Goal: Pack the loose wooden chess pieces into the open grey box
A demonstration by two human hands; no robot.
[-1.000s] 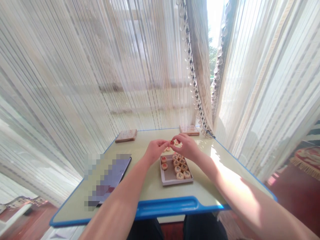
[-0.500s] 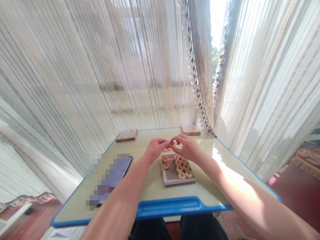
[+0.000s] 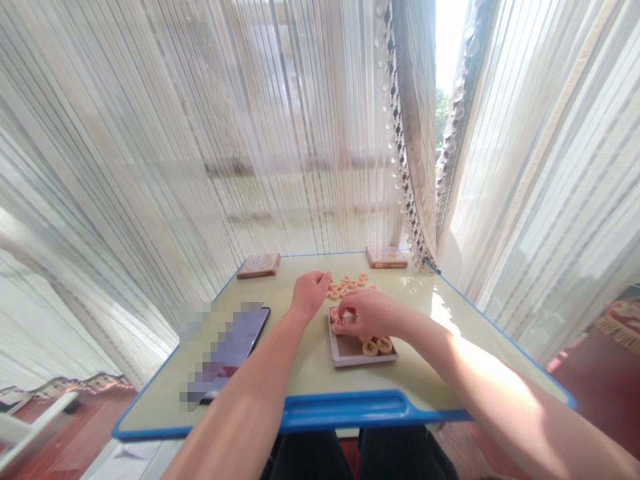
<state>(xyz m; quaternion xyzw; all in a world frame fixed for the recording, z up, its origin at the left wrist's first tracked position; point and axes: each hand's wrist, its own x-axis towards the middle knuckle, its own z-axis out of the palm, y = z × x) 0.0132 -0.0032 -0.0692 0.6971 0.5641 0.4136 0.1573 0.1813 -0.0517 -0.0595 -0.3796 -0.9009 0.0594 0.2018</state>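
Note:
A shallow light-coloured box (image 3: 350, 363) stands in front of me with round wooden Chinese chess pieces in it. Two black-marked pieces (image 3: 377, 347) show at its near right; others lie partly under my hand. Reaching over the box from the right, my right hand (image 3: 373, 312) pinches a red-marked chess piece (image 3: 341, 321) at the box's left side. My left hand (image 3: 311, 293) is closed beyond the box's far left corner, beside several loose red-marked pieces (image 3: 350, 285). Whatever its fingertips hold, if anything, is too small to make out.
A tablet (image 3: 240, 347), partly pixelated, lies on the table's left. Two flat boxes sit at the far edge, one left (image 3: 259, 266) and one right (image 3: 387, 257). The table (image 3: 295, 360) has a raised blue rim with a trough in front. Curtains hang close behind.
My hands have moved apart. The right one came down into the box with a piece, while the left stayed near the loose pieces, which show more now. The view shifted slightly.

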